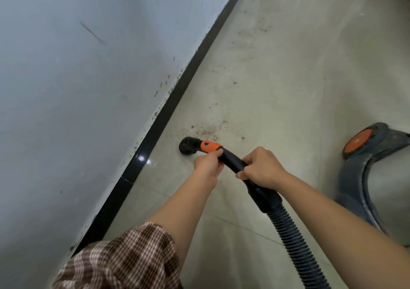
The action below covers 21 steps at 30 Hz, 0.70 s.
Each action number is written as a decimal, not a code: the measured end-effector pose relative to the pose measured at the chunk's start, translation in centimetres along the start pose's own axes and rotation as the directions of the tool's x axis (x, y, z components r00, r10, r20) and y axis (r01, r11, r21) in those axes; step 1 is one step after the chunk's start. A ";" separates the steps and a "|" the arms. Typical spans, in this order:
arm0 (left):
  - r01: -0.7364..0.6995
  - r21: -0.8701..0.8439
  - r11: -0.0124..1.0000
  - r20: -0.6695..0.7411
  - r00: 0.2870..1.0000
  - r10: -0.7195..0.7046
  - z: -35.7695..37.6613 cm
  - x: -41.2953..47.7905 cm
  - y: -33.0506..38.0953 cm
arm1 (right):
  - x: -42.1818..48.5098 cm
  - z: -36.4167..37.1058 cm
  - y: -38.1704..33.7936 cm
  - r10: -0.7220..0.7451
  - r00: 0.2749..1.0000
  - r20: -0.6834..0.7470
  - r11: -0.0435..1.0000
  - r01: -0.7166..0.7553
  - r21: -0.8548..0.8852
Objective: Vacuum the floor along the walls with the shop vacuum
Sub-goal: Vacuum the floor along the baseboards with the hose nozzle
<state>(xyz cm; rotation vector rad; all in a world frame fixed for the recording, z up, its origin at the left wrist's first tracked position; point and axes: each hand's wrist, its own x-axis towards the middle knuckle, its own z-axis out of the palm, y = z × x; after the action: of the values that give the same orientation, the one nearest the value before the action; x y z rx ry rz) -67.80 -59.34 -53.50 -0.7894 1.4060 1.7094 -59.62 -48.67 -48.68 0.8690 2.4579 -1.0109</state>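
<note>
Gripping black wand [230,158] w/ both: left hand [207,163] by orange collar [210,146] to steer, right hand [259,168] curled round behind to push. Holding nozzle [187,146] down at floor [288,77] nr baseboard [168,108], just short of grit [208,130].

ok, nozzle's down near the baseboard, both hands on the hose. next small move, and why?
Probably ease the nozzle forward along the baseboard into the dark specks just beyond it. The left hand and right hand both grip the handle tube, so a short push looks enough, and more grit shows further along the wall.
</note>
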 end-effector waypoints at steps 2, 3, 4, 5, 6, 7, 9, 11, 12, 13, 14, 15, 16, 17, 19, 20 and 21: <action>-0.016 -0.021 1.000 -0.006 1.000 0.016 -0.6 0.3 0.5 | 0.4 0.7 -0.7 -0.012 1.000 -0.012 1.000 0.012 0.002; -0.024 -0.030 0.999 -0.011 1.000 0.023 -0.9 0.5 0.6 | 0.5 1.0 -1.0 -0.018 1.000 -0.015 1.000 0.018 0.001; -0.030 -0.037 0.999 -0.018 0.999 0.030 -1.1 0.7 0.8 | 0.7 1.2 -1.3 -0.024 1.000 -0.016 1.000 0.024 0.000; -0.037 -0.041 0.998 -0.023 0.999 0.036 -1.4 0.8 0.9 | 0.9 1.5 -1.6 -0.031 0.999 -0.016 1.000 0.031 -0.001; -0.042 -0.046 0.998 -0.026 0.999 0.040 -1.6 0.9 1.0 | 1.0 1.7 -1.9 -0.037 0.999 -0.018 0.999 0.037 0.000; -0.048 -0.053 0.997 -0.028 0.999 0.046 -1.9 1.0 1.2 | 1.2 2.0 -2.2 -0.044 0.999 -0.018 0.999 0.044 0.000; -0.065 -0.073 0.995 -0.032 0.998 0.063 -2.4 1.4 1.5 | 1.7 2.4 -2.7 -0.056 0.998 -0.015 0.998 0.056 0.006; -0.087 -0.097 0.992 -0.036 0.996 0.084 -2.9 1.7 2.0 | 2.1 2.9 -3.1 -0.068 0.998 -0.013 0.997 0.068 0.023; -0.095 -0.106 0.990 -0.037 0.995 0.092 -3.1 1.9 2.2 | 2.4 3.2 -3.4 -0.074 0.997 -0.013 0.997 0.075 0.030; -0.103 -0.112 0.988 -0.036 0.994 0.100 -3.3 2.0 2.3 | 2.6 3.4 -3.6 -0.080 0.997 -0.015 0.996 0.080 0.032; -0.110 -0.115 0.987 -0.034 0.994 0.107 -3.5 2.2 2.5 | 2.8 3.6 -3.8 -0.084 0.996 -0.018 0.996 0.085 0.032; -0.116 -0.117 0.986 -0.031 0.993 0.114 -3.7 2.4 2.6 | 3.0 3.8 -3.9 -0.087 0.996 -0.021 0.995 0.088 0.035; -0.123 -0.121 0.985 -0.028 0.992 0.120 -3.8 2.5 2.7 | 3.1 4.0 -4.0 -0.091 0.996 -0.023 0.995 0.092 0.040; -0.130 -0.126 0.983 -0.025 0.991 0.128 -4.0 2.7 2.8 | 3.3 4.2 -4.1 -0.095 0.995 -0.027 0.994 0.096 0.043; -0.142 -0.137 0.980 -0.014 0.990 0.141 -4.1 2.8 3.0 | 3.4 4.6 -4.3 -0.100 0.994 -0.039 0.994 0.102 0.041; -0.148 -0.141 0.979 -0.010 0.989 0.148 -4.1 2.9 3.0 | 3.5 4.7 -4.3 -0.101 0.994 -0.045 0.994 0.102 0.040; -0.152 -0.146 0.977 -0.008 0.988 0.153 -4.1 2.9 3.0 | 3.5 4.8 -4.3 -0.099 0.994 -0.050 0.994 0.101 0.042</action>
<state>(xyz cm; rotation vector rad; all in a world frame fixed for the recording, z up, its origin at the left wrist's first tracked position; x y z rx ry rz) -71.93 -63.17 -55.28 -0.7737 1.3810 1.9490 -64.71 -53.10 -51.62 0.8002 2.5503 -1.0952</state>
